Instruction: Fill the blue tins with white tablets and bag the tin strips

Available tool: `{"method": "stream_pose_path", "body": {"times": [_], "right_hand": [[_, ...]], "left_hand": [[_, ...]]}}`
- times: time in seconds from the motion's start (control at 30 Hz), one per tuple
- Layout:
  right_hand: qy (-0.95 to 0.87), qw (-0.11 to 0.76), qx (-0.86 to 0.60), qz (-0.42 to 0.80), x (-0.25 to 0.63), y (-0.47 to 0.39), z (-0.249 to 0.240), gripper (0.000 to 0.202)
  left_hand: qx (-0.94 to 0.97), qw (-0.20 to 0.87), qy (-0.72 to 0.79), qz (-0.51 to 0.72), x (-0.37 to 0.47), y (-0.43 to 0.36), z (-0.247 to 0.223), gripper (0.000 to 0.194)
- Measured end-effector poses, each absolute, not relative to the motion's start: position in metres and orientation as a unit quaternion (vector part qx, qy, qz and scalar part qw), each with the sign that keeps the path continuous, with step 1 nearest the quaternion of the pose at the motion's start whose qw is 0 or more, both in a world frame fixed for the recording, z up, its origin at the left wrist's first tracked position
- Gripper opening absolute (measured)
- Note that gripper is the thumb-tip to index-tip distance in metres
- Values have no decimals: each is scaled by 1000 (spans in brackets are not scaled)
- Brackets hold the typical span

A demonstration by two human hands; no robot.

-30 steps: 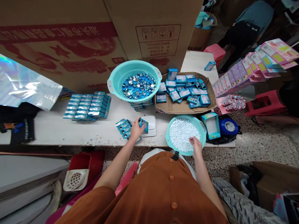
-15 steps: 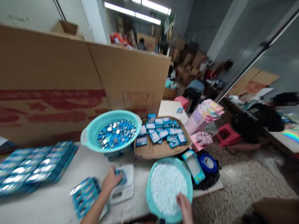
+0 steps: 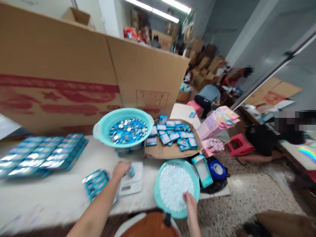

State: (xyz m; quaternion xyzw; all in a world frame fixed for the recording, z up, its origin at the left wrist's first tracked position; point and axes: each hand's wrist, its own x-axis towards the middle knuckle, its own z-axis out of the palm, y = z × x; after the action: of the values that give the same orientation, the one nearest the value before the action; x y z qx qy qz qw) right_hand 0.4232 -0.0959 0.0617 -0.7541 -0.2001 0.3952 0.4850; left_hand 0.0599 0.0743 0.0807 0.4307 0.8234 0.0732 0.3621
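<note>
My left hand (image 3: 121, 170) is closed round a small blue pack (image 3: 131, 171) at the back of a white digital scale (image 3: 130, 188). Blur hides the pack's details. Over the right part of a turquoise bowl (image 3: 157, 194) is my right hand (image 3: 190, 200), its fingers pinched together close to the small white pellets (image 3: 174, 187) that fill the bowl. What the pinch holds, if anything, is too small to see. Left of the scale lies a blue blister-like tray (image 3: 95, 182), partly behind my left forearm.
Another turquoise bowl (image 3: 98, 131) holds blue and silver discs. Small blue boxes (image 3: 174, 136) lie in a cardboard tray (image 3: 158, 153). Stacked shiny blue packs (image 3: 49, 153) stand left, before a cardboard wall (image 3: 86, 59). An open blue box (image 3: 203, 171) and blue tape roll (image 3: 217, 169) sit right. People work beyond.
The view has shifted, so the table items appear higher. My left hand has the blue pack tilted more upright at the scale. My right hand is still at the pellets, fingers pinched.
</note>
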Motion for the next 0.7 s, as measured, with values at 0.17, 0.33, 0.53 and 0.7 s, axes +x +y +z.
{"method": "stream_pose_path", "body": {"times": [0.17, 0.33, 0.53, 0.7], "right_hand": [[-182, 462, -763, 414, 427, -101, 65, 50], [-173, 439, -769, 431, 426, -105, 55, 44], [-193, 420, -771, 438, 412, -99, 53, 38], [-226, 395, -771, 445, 397, -90, 49, 37]], "left_hand": [[390, 381, 838, -21, 54, 79, 78, 59], [396, 319, 861, -17, 22, 43, 64, 78], [421, 272, 865, 32, 2, -15, 78, 69], [410, 311, 856, 49, -2, -53, 83, 65]]}}
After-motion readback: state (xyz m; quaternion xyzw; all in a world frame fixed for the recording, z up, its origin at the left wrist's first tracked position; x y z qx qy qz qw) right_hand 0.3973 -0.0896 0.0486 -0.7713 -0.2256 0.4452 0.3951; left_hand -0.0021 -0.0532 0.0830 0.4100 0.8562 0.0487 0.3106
